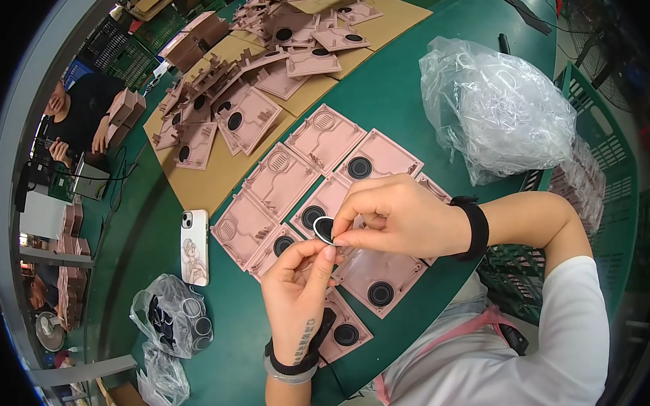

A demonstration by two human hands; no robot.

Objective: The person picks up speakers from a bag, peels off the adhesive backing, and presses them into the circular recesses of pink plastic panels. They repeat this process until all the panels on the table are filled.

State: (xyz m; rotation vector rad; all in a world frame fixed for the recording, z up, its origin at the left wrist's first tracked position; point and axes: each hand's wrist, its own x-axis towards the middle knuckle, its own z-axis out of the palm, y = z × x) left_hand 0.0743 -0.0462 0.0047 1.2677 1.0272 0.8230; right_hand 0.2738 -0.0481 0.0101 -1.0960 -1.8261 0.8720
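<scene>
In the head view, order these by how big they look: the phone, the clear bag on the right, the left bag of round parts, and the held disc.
1. Right clear bag
2. Left bag of round parts
3. Phone
4. Held disc, clearly smallest, though likely nearer the camera

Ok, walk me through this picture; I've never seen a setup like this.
There is no machine here: one wide fisheye camera on a person's head looks down, so straight edges bend. The bare left hand and right hand are the wearer's own. Their fingertips hold a small round black piece with a white rim. Below lie rows of pink panels on a green table. Farther off, more are heaped on brown cardboard. A phone and clear plastic bags lie around them.
</scene>
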